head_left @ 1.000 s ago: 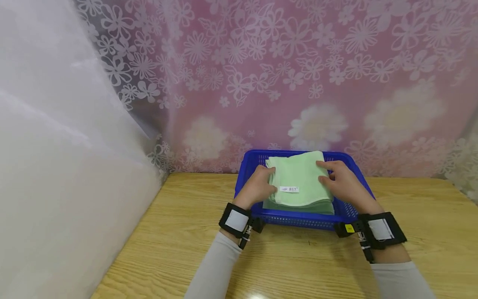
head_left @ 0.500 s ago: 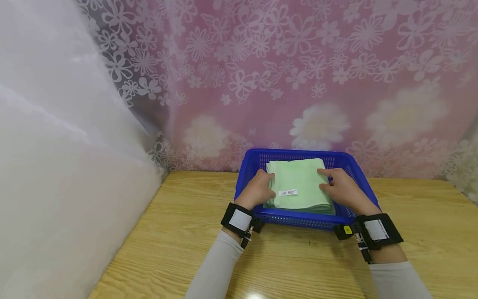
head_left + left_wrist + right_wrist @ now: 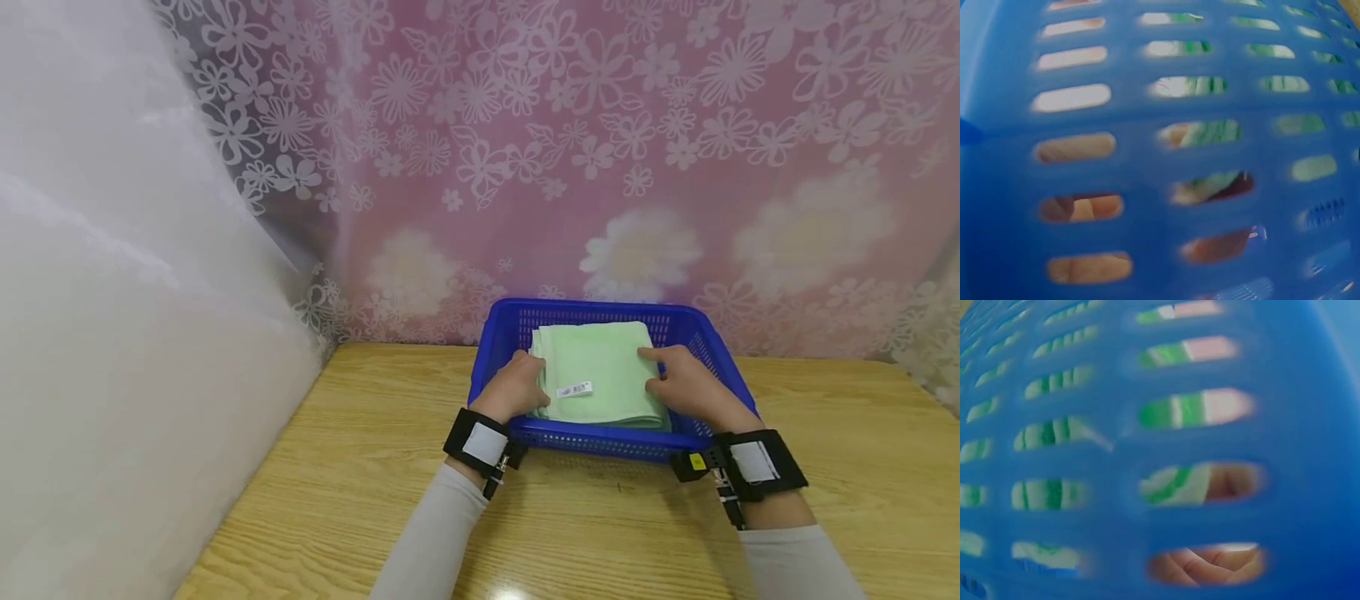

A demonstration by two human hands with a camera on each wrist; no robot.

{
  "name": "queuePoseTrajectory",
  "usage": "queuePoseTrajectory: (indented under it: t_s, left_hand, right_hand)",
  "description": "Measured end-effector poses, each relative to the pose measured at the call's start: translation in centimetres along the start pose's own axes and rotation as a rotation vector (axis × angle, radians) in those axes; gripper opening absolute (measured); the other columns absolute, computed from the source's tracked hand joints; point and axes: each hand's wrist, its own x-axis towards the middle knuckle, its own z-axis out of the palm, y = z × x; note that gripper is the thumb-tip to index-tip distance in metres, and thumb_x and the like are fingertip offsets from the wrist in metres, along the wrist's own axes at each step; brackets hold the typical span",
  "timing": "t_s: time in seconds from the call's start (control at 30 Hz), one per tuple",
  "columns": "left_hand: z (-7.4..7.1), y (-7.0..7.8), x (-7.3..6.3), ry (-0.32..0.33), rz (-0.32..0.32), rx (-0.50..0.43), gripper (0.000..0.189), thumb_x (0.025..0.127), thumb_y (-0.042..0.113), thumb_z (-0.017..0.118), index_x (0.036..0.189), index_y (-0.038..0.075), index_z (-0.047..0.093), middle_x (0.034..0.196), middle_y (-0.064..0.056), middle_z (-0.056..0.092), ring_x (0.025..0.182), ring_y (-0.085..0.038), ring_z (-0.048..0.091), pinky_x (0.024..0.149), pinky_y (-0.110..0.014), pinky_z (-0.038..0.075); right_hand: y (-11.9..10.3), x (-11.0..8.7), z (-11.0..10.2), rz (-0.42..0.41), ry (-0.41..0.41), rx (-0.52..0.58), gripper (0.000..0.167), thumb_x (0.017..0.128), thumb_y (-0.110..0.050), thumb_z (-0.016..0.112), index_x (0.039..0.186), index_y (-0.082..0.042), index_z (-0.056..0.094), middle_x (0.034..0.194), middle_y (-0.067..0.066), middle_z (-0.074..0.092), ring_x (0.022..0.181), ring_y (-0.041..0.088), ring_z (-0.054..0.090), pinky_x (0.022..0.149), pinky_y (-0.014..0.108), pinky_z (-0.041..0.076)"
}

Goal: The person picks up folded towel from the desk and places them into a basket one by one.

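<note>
A light green folded towel (image 3: 600, 358) with a small white label (image 3: 574, 389) lies on more green cloth inside a blue perforated basket (image 3: 600, 305). My left hand (image 3: 512, 388) holds the towel's left edge, thumb near the front corner. At the right edge, my right hand (image 3: 686, 383) pinches the towel with index finger and thumb on top; the other fingers are tucked below, mostly hidden. Through the slots in the left wrist view, parts of the left hand (image 3: 1088, 269) show. The right wrist view shows curled fingers (image 3: 1197, 567) beside layered green cloth (image 3: 1054, 494).
The basket stands on a wood-grain table (image 3: 360, 467), near its back edge. Behind it hangs a pink flowered curtain (image 3: 465, 150). A whitish sheet (image 3: 135, 292) closes off the left side. Both wrists wear black straps with cameras.
The towel has come down into the basket and now lies flatter on the cloth beneath. Both hands have lowered with it, keeping hold of its sides.
</note>
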Motion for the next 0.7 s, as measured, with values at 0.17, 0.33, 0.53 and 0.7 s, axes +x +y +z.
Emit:
queuePoseTrajectory:
  t_s: [0.17,0.33,0.53,0.7]
  left_hand:
    - [0.31,-0.06,0.17,-0.006,-0.002,0.003,0.036,0.086,0.010,0.079,0.117,-0.001,0.066,0.116,-0.015,0.057,0.094,-0.022,0.049,0.076,-0.032,0.046]
    - [0.29,0.07,0.12,0.005,-0.001,0.015,0.028,0.085,0.011,0.080,0.108,0.000,0.067,0.111,-0.012,0.060,0.094,-0.021,0.049,0.078,-0.032,0.045]
    - [0.42,0.18,0.05,0.015,-0.007,0.025,0.026,0.085,0.011,0.079,0.106,0.002,0.067,0.105,-0.009,0.061,0.094,-0.021,0.050,0.079,-0.032,0.046]
    - [0.21,0.51,-0.25,0.033,-0.029,-0.004,0.052,0.088,0.007,0.075,0.136,0.003,0.058,0.132,-0.021,0.054,0.104,-0.027,0.057,0.081,-0.037,0.051]
  right_hand:
    - [-0.01,-0.05,0.11,0.010,-0.002,-0.045,0.061,0.082,0.011,0.050,0.141,0.019,0.040,0.142,0.040,0.042,0.048,0.012,0.026,0.045,0.026,0.030]
    - [-0.08,-0.18,0.02,0.012,-0.012,-0.054,0.060,0.082,0.012,0.050,0.141,0.019,0.041,0.135,0.038,0.048,0.049,0.013,0.027,0.045,0.026,0.030]
    - [-0.06,-0.26,0.02,0.020,-0.013,-0.066,0.059,0.085,0.010,0.054,0.141,0.019,0.041,0.122,0.032,0.052,0.049,0.013,0.029,0.046,0.026,0.031]
    - [-0.55,-0.43,-0.21,0.028,0.022,-0.172,0.056,0.088,0.002,0.063,0.139,0.018,0.046,0.125,0.036,0.051,0.073,0.035,0.053,0.062,0.039,0.047]
